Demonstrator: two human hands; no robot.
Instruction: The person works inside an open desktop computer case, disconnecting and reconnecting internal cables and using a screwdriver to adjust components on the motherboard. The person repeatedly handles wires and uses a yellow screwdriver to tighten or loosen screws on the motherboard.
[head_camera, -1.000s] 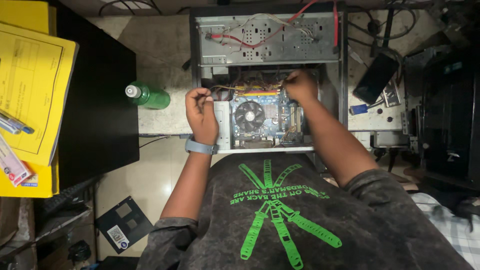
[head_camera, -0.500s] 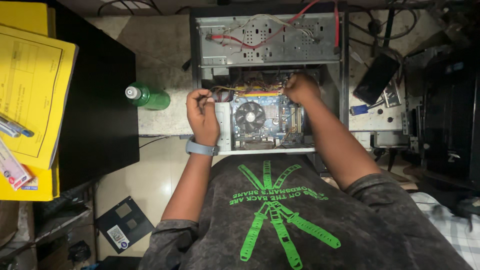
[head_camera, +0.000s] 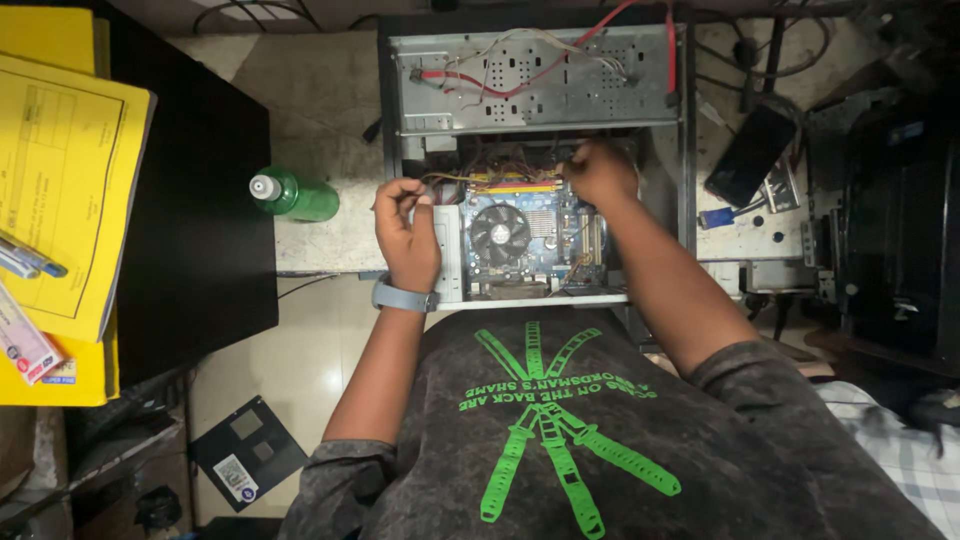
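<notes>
Yellow paper folder (head_camera: 65, 190), far left on the black desk, rectangular, faint printed form lines on top sheet. Second yellow folder beneath it (head_camera: 60, 375), small white label at its lower edge. Small flat packet (head_camera: 25, 345), white with red and pink, at the left edge. Black square floppy disk (head_camera: 248, 452) on the floor, white label in one corner. Dark phone screen (head_camera: 750, 155), right of the case, unlit.
</notes>
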